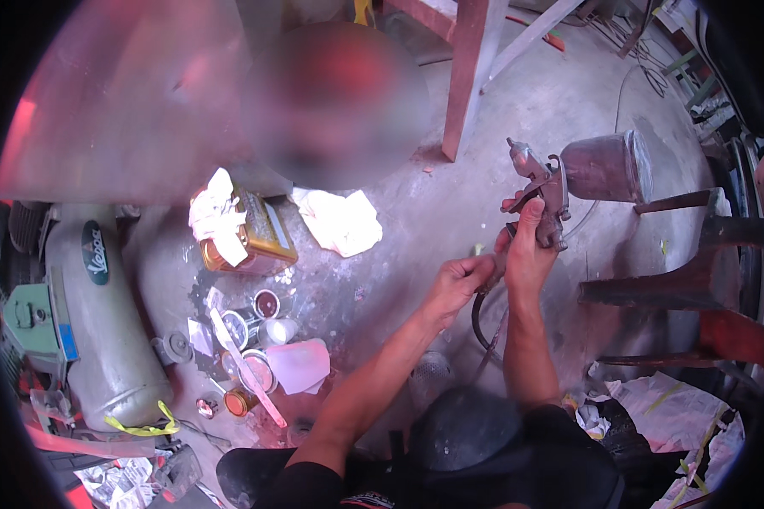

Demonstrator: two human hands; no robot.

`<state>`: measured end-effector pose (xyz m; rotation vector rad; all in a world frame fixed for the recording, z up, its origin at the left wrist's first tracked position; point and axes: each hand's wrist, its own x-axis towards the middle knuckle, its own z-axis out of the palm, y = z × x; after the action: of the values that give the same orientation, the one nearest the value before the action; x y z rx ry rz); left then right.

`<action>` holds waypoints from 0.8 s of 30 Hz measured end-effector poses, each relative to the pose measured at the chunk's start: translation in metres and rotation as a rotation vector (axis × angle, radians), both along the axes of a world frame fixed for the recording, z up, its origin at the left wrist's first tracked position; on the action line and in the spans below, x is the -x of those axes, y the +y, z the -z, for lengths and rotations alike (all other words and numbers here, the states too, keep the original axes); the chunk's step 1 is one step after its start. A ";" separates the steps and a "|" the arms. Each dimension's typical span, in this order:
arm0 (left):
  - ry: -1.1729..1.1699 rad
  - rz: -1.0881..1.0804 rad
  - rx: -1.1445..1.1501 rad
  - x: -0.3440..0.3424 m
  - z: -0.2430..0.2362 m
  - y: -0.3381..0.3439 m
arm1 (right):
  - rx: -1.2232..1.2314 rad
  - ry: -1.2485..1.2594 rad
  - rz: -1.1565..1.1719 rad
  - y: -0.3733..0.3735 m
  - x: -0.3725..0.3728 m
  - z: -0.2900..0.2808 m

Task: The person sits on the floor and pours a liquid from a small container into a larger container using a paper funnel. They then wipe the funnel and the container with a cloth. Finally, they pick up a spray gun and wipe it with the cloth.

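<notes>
A metal spray gun (552, 188) with a stained cup (601, 167) sits tilted in front of me on the right. My right hand (530, 246) is wrapped around its handle, thumb up along the back. Close beside it, my left hand (458, 290) is closed with its fingers pinched on the end of a dark air hose (477, 321), just below the gun's handle. The hose curves down between my forearms. Whether hose and gun are joined is hidden by my fingers.
A grey-green compressor tank (106, 314) lies left. Near it stand a square metal can (259, 233) topped with white cloth, paint pots (239, 327) and a stir stick (248, 360). Crumpled white cloth (339, 220) lies ahead. Dark wooden furniture (662, 288) stands right; a wooden leg (471, 81) rises ahead.
</notes>
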<state>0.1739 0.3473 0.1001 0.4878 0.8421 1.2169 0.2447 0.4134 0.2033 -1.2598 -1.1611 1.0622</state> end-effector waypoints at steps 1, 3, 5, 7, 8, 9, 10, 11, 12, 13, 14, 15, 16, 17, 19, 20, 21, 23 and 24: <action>0.010 0.027 -0.031 0.002 -0.002 0.005 | 0.004 0.011 0.011 0.005 0.000 -0.003; 0.022 0.014 -0.038 0.001 -0.006 0.012 | -0.012 0.023 -0.002 0.013 -0.002 -0.002; 0.047 0.003 -0.028 0.001 -0.015 0.019 | -0.027 0.036 -0.016 0.019 -0.002 -0.003; 0.083 -0.006 -0.001 0.001 -0.027 0.024 | -0.041 0.049 -0.029 0.026 -0.002 -0.006; 0.065 -0.021 -0.017 0.001 -0.027 0.027 | -0.054 0.051 -0.033 0.029 -0.002 -0.009; 0.047 -0.036 -0.034 -0.001 -0.024 0.031 | -0.068 0.052 -0.037 0.032 -0.001 -0.011; 0.028 -0.051 -0.050 -0.001 -0.024 0.035 | -0.081 0.054 -0.041 0.035 -0.001 -0.013; 0.063 -0.038 -0.045 0.000 -0.026 0.039 | -0.065 0.054 -0.017 0.039 0.000 -0.013; 0.098 -0.025 -0.041 0.001 -0.028 0.045 | -0.048 0.054 0.007 0.045 0.001 -0.013; 0.133 -0.013 -0.036 0.002 -0.030 0.050 | -0.032 0.053 0.030 0.050 0.002 -0.013; 0.108 -0.029 -0.010 0.001 -0.032 0.054 | -0.014 0.059 0.039 0.055 0.002 -0.011; 0.083 -0.046 0.017 -0.001 -0.034 0.058 | 0.003 0.065 0.048 0.061 0.002 -0.009; 0.059 -0.062 0.043 -0.002 -0.035 0.061 | 0.021 0.072 0.057 0.065 0.002 -0.006; 0.065 -0.060 0.049 -0.003 -0.035 0.061 | 0.027 0.073 0.057 0.067 0.002 -0.001; 0.077 -0.057 0.061 -0.003 -0.031 0.062 | 0.040 0.077 0.057 0.070 -0.001 0.005; 0.075 -0.058 0.069 -0.004 -0.028 0.061 | 0.034 0.084 0.066 0.068 0.000 0.005; 0.073 -0.060 0.077 -0.004 -0.025 0.059 | 0.028 0.091 0.075 0.066 0.002 0.004; 0.065 -0.072 0.085 -0.005 -0.021 0.057 | 0.044 0.084 0.069 0.065 0.002 0.006; 0.059 -0.082 0.084 -0.005 -0.020 0.056 | 0.066 0.071 0.054 0.066 0.002 0.009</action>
<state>0.1786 0.4030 0.1203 0.4257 0.9676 1.2418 0.2431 0.4791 0.1942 -1.2872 -1.0408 1.1038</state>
